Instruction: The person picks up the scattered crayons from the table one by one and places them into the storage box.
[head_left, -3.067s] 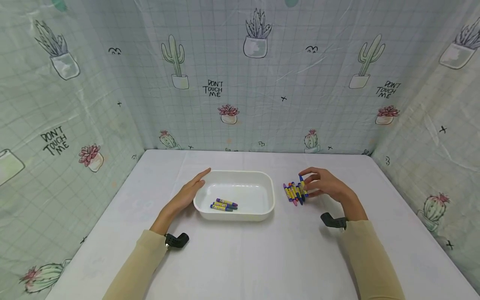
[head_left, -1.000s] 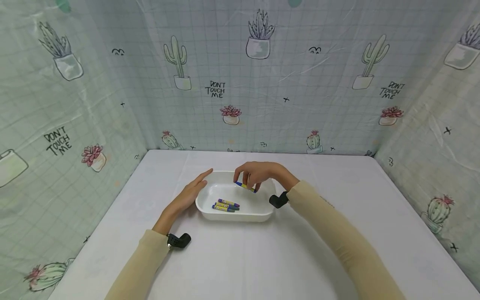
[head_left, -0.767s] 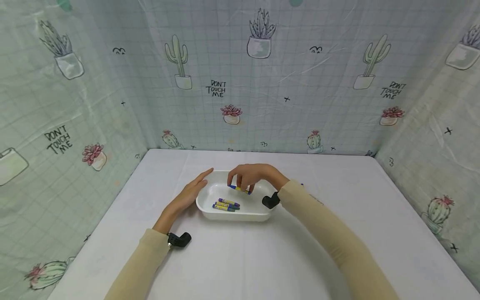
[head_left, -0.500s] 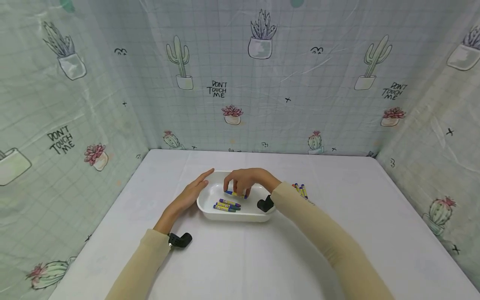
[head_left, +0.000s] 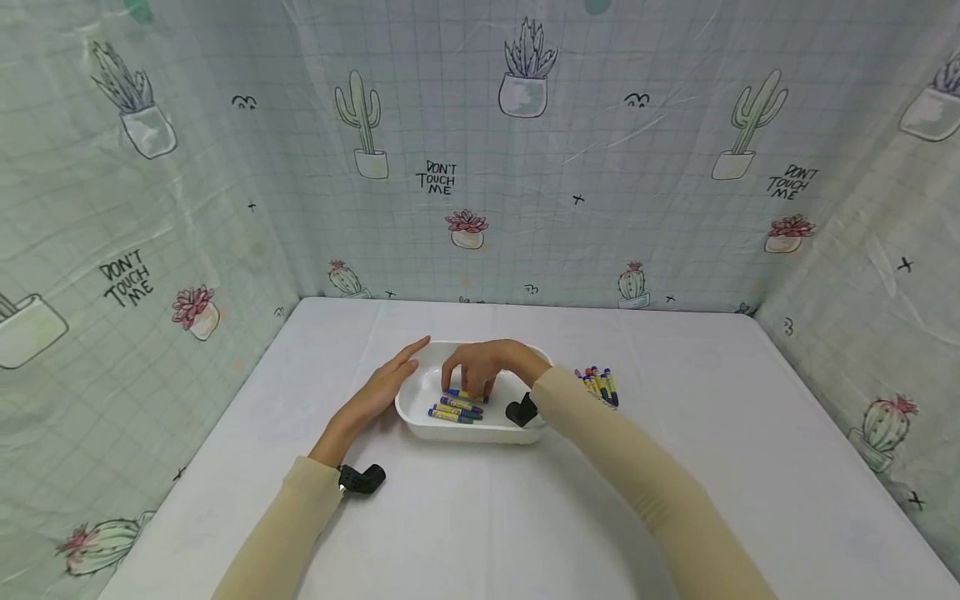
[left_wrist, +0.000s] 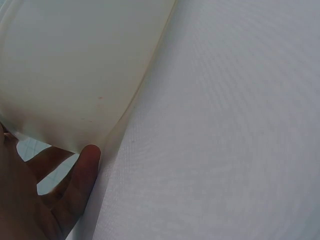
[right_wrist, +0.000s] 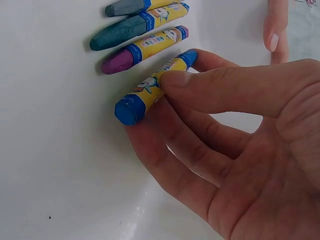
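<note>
A white tray (head_left: 472, 434) stands on the table. Inside it my right hand (head_left: 482, 363) pinches a blue crayon (right_wrist: 131, 109) between thumb and fingers, low over the tray floor. Alongside, in the right wrist view, lie a purple crayon (right_wrist: 118, 62), a dark green crayon (right_wrist: 120, 32) and a grey crayon (right_wrist: 127, 7), roughly parallel. My left hand (head_left: 384, 385) rests against the tray's left end with its fingers extended. The left wrist view shows those fingers touching the tray's outer wall (left_wrist: 80, 65); they do not curl round it.
Several more crayons (head_left: 600, 385) lie in a group on the white table (head_left: 465, 517) to the right of the tray, partly hidden by my right sleeve (head_left: 622, 458). A patterned cloth (head_left: 480, 142) rises behind and at both sides.
From the group on the right, my right hand has carried the blue crayon into the tray, then down and left beside the purple one. My left hand has stayed at the tray's end.
</note>
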